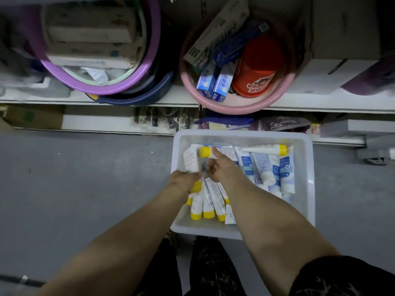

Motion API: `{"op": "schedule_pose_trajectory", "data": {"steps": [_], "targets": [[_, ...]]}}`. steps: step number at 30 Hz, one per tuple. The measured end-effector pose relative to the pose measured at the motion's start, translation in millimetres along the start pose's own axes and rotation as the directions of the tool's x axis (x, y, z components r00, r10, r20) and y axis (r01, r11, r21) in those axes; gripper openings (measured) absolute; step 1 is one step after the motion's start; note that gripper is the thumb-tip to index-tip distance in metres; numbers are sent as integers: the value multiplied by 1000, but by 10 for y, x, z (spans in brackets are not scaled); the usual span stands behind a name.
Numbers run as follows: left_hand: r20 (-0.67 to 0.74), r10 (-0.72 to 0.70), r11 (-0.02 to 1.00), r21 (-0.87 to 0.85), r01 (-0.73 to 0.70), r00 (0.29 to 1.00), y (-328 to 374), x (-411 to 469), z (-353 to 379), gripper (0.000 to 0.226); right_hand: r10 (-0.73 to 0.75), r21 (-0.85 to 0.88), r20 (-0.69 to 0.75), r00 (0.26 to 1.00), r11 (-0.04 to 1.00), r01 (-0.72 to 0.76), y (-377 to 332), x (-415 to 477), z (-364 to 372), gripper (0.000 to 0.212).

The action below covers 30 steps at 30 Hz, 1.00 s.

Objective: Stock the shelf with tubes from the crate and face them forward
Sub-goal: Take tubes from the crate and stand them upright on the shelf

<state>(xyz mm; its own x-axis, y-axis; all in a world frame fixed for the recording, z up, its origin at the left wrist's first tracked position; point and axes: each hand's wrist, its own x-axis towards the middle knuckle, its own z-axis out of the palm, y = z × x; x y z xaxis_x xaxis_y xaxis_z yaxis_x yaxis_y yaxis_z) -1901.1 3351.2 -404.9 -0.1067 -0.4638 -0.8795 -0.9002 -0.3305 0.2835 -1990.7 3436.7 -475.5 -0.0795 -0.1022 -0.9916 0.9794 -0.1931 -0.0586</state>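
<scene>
The fingers of both hands meet in a blur over the middle of the crate (308, 189), so the fingertips are hard to make out; the forearms hide part of the crate's near rim; the boxes inside the purple basin (119, 82) are smeared and dim, and the top of the picture cuts them off.

The left hand (184, 178) is curled round a white tube (190, 160), whose body stands up past the knuckles, with a yellow cap showing just under the hand; the right hand (221, 167) pinches a second tube (204, 151) just behind its yellow cap, thumb on top, cap pointing left; both arms reach straight forward and down.

More yellow-capped tubes (208, 199) lie side by side at the near left of the crate; blue-and-white tubes (267, 167) fill its right side.

The crate sits on the grey floor (85, 178), its far rim near the lower shelving; the pink basin (239, 107) overhangs the lip of the shelf (320, 102) above that rim; bare floor lies left and right of the crate.
</scene>
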Motion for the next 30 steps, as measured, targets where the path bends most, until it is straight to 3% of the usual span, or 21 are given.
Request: {"op": "schedule_pose_trajectory", "data": {"steps": [4, 7, 10, 15, 17, 22, 25, 30], "targets": [[133, -33, 986, -158, 54, 991, -53, -249, -186, 24, -4, 39, 86, 996, 999, 0, 177, -325, -156, 44], [204, 10, 976, -215, 35, 979, -75, -399, -330, 30, -9, -14, 121, 993, 1000, 11, 331, -566, -292, 35], [233, 51, 962, -272, 15, 971, -100, -569, -562, 18, -43, -82, 109, 993, 995, 52, 475, -890, -342, 27], [268, 200, 927, -362, -94, 942, -116, -804, -1103, 33, -236, -75, 139, 962, 966, 248, 654, -1496, -177, 14], [264, 263, 898, -418, -136, 928, -91, -908, -1391, 22, -312, -74, 189, 931, 941, 331, 765, -1747, 10, 11], [243, 428, 785, -578, -224, 870, -44, -1139, -2384, 22, -476, -46, 311, 823, 857, 513, 1271, -2373, 781, 3], [212, 491, 722, -642, -259, 845, -65, -1266, -3163, 21, -514, -74, 406, 756, 806, 587, 1677, -2702, 1390, 7], [64, 653, 588, -670, -453, 755, -34, -1391, -4575, 28, -529, -66, 589, 612, 722, 688, 2362, -3252, 2550, 9]]}}
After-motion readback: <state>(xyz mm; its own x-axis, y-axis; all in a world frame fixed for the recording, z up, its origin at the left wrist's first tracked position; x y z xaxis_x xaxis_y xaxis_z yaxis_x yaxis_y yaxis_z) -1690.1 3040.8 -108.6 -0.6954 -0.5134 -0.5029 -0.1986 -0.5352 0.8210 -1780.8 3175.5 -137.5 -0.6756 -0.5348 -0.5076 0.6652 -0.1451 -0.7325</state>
